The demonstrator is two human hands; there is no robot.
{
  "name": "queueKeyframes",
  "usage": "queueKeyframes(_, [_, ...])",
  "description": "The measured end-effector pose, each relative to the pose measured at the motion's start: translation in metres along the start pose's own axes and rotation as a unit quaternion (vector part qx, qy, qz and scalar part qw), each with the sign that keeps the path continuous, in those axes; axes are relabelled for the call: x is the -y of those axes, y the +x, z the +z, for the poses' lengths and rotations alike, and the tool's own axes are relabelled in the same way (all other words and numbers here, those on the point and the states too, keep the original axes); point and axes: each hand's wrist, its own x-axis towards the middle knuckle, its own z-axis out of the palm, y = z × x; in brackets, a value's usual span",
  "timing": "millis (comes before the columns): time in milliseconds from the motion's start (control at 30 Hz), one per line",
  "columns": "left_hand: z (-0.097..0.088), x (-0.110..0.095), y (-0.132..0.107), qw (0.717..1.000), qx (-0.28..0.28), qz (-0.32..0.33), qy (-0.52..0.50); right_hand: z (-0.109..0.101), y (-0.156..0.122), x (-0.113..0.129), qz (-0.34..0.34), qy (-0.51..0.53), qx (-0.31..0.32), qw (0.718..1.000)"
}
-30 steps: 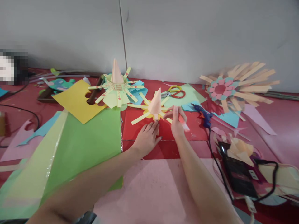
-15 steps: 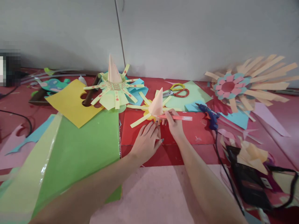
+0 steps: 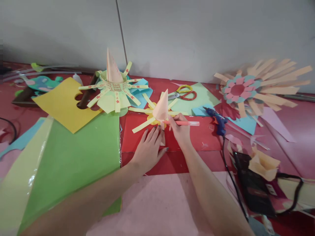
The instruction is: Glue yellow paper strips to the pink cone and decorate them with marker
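Observation:
In my right hand [image 3: 180,130] is a red-pink pen [image 3: 183,123], gripped by the fingers with its tip pointing left at the base of a paper cone [image 3: 161,108]. The pale peach cone stands upright on a yellow flower-shaped paper piece [image 3: 151,117] with several pale yellow strips [image 3: 143,125] spreading outward. My left hand [image 3: 150,142] lies flat, fingers spread, its fingertips touching a strip that points toward me. Part of that strip is hidden under the fingers. Beneath is a red sheet [image 3: 199,134].
A finished-looking cone with star-marked strips [image 3: 116,86] stands at back left. Scissors [image 3: 183,93] lie behind the cone. Rightward are a blue glue gun [image 3: 218,120] with its cord, a paper flower [image 3: 237,90] and a black phone-like object [image 3: 253,186]. Green sheets [image 3: 81,164] cover the left.
The whole view has shifted a little, so things sit slightly further left. My left hand has moved slightly off the near strip, showing more of it. The pen stays at the cone's base.

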Motion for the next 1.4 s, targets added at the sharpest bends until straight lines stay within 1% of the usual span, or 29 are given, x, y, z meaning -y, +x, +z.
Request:
queueKeyframes(233, [-0.0006, 0.0008, 0.0002, 1.0, -0.009, -0.001, 0.006, 0.0003, 0.0003, -0.0046, 0.0, 0.022, 0.012, 1.0])
queueKeyframes(367, [-0.0027, 0.0004, 0.0009, 1.0, -0.003, 0.0, 0.006, 0.0011, 0.0, -0.0046, 0.0, 0.038, 0.022, 0.999])
queueKeyframes(600, [-0.0023, 0.0003, 0.0018, 1.0, 0.004, -0.004, 0.002, -0.0013, -0.0053, 0.0026, -0.011, -0.011, 0.051, 0.999])
queueKeyframes(767, [-0.0019, -0.0003, 0.0015, 1.0, 0.017, -0.006, -0.004, -0.0015, -0.0056, 0.0032, 0.002, 0.01, 0.03, 1.0])
queueKeyframes(900, [-0.0019, -0.0005, 0.0008, 1.0, 0.012, -0.007, -0.003, -0.0007, -0.0055, 0.004, 0.013, 0.01, 0.008, 1.0])
queueKeyframes(1033, [-0.0005, 0.0002, -0.0001, 1.0, 0.006, -0.005, 0.002, -0.001, -0.0056, 0.004, 0.009, -0.003, -0.012, 1.0])
queueKeyframes(1233, [-0.0006, 0.0, 0.0001, 1.0, 0.003, 0.0, 0.007, -0.0012, -0.0049, 0.0036, 0.023, 0.0, -0.011, 1.0])
queueKeyframes(1400, [-0.0029, -0.0009, 0.0007, 1.0, 0.01, -0.005, 0.008, -0.0009, -0.0047, 0.0011, 0.029, 0.031, -0.002, 0.999])
